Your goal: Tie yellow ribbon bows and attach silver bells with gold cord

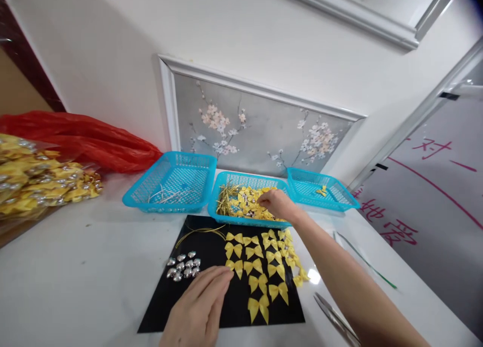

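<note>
My right hand is over the middle blue basket, fingers curled together at the pile of yellow bows with silver beads. Whatever they grip is too small to make out. Gold twist ties fill that basket's left end. Low over the black mat, my left hand has its fingers pressed together, tips at the edge of a yellow bow; whether it holds anything is hidden. Rows of yellow bows lie to its right. Silver heart-shaped beads and gold ties lie beyond it.
The left blue basket holds white strips; the right one holds a few yellow pieces. A silver pointed metal tool lies partly under my right forearm. Far left are a bag of yellow bows and red plastic. A wall stands behind.
</note>
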Demonstrator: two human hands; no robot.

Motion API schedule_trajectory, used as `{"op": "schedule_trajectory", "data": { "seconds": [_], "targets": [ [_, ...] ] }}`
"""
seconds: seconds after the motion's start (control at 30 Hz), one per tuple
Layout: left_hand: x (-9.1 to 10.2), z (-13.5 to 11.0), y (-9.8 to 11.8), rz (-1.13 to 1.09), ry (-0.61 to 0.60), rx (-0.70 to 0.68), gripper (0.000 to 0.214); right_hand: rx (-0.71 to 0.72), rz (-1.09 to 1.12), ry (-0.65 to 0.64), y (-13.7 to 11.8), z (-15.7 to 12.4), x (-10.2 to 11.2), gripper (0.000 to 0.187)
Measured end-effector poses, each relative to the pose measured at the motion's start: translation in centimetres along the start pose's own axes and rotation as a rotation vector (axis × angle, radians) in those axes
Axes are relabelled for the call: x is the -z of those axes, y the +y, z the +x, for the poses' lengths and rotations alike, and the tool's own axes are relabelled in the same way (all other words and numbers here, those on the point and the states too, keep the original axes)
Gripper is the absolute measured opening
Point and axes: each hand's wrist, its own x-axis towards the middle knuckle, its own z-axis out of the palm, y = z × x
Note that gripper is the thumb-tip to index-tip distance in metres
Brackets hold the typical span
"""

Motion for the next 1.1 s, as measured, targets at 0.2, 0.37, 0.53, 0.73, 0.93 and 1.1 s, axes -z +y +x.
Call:
{"op": "schedule_trajectory", "data": {
  "seconds": [0.2, 0.37, 0.53, 0.73, 0.93, 1.1],
  "targets": [
    [0.7, 0.9, 1.8, -0.347, -0.036, 0.390, 0.022, 0.001, 0.337, 0.047, -2.9, -7.1, 0.3, 0.023],
    [1.7, 2.0, 3.4, -0.850, -0.039, 0.682, 0.028, 0.000, 0.794, -0.084, -7.4, -13.3, -1.8, 0.027],
    [2.2, 2.4, 4.1, -0.960, -0.118, 0.716, 0.021, -0.062, 1.011, -0.190, -8.9, -15.5, -3.0, 0.027],
    [2.0, 2.2, 4.0, -0.897, -0.144, 0.758, 0.016, -0.040, 1.029, -0.138, -8.3, -16.0, -3.9, 0.020],
    [1.6, 2.1, 3.9, -0.860, -0.149, 0.768, 0.016, -0.074, 0.986, -0.041, -8.6, -15.7, -4.7, 0.015],
    [1.1, 1.6, 3.2, -1.033, -0.183, 0.846, 0.021, -0.089, 1.249, -0.138, -8.6, -15.3, -4.8, 0.037]
  ]
}}
